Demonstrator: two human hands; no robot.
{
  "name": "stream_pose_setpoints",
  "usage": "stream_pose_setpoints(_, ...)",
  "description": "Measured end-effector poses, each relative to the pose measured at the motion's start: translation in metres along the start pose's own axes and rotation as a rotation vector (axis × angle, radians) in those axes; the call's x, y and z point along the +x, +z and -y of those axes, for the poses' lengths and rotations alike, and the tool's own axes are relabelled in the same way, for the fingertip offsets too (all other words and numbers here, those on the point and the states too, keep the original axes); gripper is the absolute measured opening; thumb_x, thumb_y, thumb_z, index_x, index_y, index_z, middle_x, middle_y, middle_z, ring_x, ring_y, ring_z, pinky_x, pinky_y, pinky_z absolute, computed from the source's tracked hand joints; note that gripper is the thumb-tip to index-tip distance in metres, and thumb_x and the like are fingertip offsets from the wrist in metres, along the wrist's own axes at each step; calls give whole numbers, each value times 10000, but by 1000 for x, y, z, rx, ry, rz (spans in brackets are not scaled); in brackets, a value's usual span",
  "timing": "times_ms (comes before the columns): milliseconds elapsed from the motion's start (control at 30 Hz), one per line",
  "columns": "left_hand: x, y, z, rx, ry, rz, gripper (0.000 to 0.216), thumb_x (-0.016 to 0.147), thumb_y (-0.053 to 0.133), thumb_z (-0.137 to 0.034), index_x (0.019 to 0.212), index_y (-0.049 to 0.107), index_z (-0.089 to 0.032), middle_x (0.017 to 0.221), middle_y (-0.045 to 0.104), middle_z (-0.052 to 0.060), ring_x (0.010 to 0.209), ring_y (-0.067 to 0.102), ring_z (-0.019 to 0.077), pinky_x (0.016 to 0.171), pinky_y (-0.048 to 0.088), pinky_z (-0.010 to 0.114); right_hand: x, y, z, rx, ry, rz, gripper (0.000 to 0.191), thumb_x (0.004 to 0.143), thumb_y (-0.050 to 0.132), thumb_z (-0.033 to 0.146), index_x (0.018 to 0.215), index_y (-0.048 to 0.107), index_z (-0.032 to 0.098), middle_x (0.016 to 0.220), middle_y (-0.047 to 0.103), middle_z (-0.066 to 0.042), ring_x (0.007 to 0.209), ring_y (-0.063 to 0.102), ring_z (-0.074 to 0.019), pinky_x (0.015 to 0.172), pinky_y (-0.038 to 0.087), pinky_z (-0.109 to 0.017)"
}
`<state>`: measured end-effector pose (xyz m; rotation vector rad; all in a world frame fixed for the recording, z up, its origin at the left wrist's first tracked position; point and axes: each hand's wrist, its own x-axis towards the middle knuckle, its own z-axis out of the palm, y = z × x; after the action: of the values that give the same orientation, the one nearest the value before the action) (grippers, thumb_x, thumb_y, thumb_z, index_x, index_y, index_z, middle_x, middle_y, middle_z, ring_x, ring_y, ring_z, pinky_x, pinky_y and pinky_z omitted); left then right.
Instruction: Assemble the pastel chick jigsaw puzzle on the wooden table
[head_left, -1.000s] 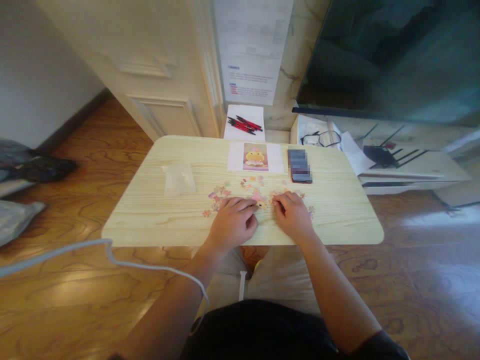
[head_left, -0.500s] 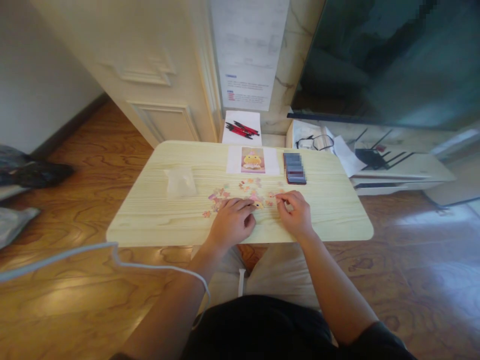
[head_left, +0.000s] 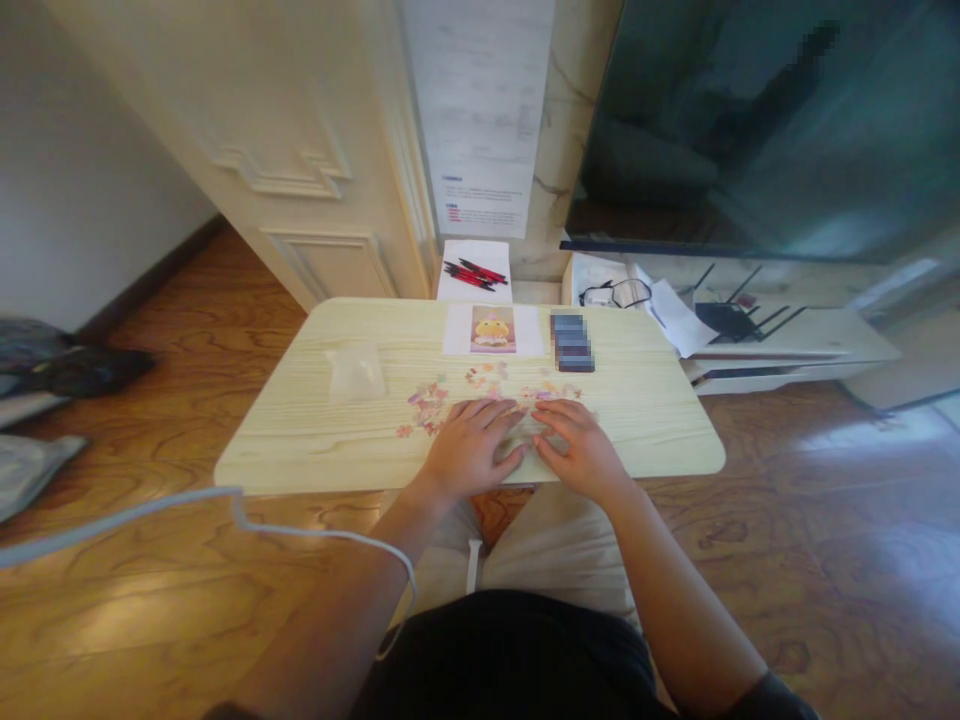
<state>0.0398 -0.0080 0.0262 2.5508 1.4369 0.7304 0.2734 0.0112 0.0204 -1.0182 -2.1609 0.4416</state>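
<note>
While a pale cable [head_left: 322, 534] crosses the left forearm [head_left: 337, 600], well behind the fingers, both hands rest palm down over the near half of the table [head_left: 315, 440]. The left hand [head_left: 466, 448] has its fingers stretched forward and close together, the thumb set apart. The right hand [head_left: 581, 455] is angled toward it, its fingers a little fanned, with a wide gap to the thumb. The two sets of fingertips nearly meet, and from where I stand I can't tell whether anything lies beneath them.

Small pieces [head_left: 429, 403], mostly pink and orange, are scattered round the fingers: a cluster just left of the left hand's, some straight ahead, more just past the right hand's. Farther left of the fingers lies a whitish, see-through bag [head_left: 357, 374]. Straight ahead, beyond the pieces, is a white sheet [head_left: 455, 330] bearing a picture [head_left: 493, 332] of a yellow figure. The phone [head_left: 572, 343] lies beside it, ahead of the right fingers, its face pixelated.

Past the table's far edge, red-and-black pens [head_left: 475, 274] lie bunched on paper [head_left: 457, 295]. Rightward of them stands a box [head_left: 568, 282] with a dark cord [head_left: 634, 293], and a big TV [head_left: 750, 140] looms above.
</note>
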Motion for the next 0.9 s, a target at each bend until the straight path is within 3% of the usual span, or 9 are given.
stream_pose_setpoints(267,9,16,-1,-11,-40,-10,416,973,620,-421,1360,668,-277,1424,683,64,1308,619,281,1126,454,500,-22,-29,-37,-91,136,-144,296,959,651,231,1238,737,281,1286,712,-87,1239,617,-285,1104,517,-535)
stream_pose_setpoints(500,1,22,10,-9,-109,-62,361,975,616,-410,1296,695,-266,1420,686,68,1339,606,285,1139,456,501,-37,-32,-76,-70,264,-309,228,934,653,251,1137,757,259,1179,735,-95,1159,650,-293,1051,537,-539)
stream_pose_setpoints(900,5,26,14,-42,-134,-37,368,995,575,-409,1313,669,-250,1346,724,75,1302,634,280,1138,473,495,-20,-29,-90,4,302,-217,279,917,581,179,1132,748,244,1182,718,-86,1121,672,-257,1020,549,-467)
